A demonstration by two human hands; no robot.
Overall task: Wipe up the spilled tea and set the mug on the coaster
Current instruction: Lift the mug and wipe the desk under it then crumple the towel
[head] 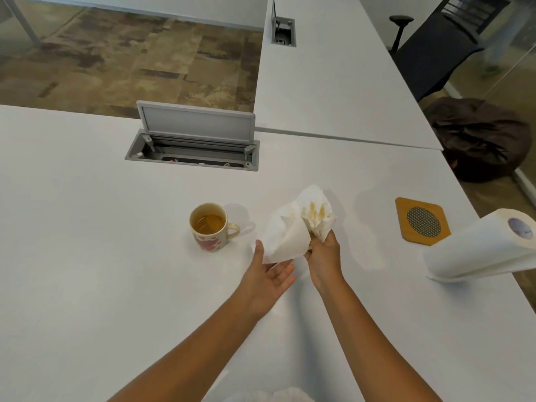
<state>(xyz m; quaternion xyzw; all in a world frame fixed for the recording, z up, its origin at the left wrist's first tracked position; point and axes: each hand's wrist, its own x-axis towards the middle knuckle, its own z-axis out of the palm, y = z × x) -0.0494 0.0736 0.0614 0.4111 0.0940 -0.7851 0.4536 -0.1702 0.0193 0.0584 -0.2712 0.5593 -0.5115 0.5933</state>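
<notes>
A cream mug with pink hearts stands upright on the white table, part full of tea, its handle pointing right. Right of it, my right hand grips a crumpled white paper towel lifted off the table; the towel's upper part shows tea-coloured stains. My left hand is open, palm up, with its fingers under the towel's lower edge. The wooden coaster with a round mesh centre lies flat farther right, with nothing on it. No spilled tea shows clearly on the tabletop.
A paper towel roll stands on a holder near the table's right edge, just in front of the coaster. An open cable hatch with a raised lid sits behind the mug. A black chair and a dark bag are beyond the right edge.
</notes>
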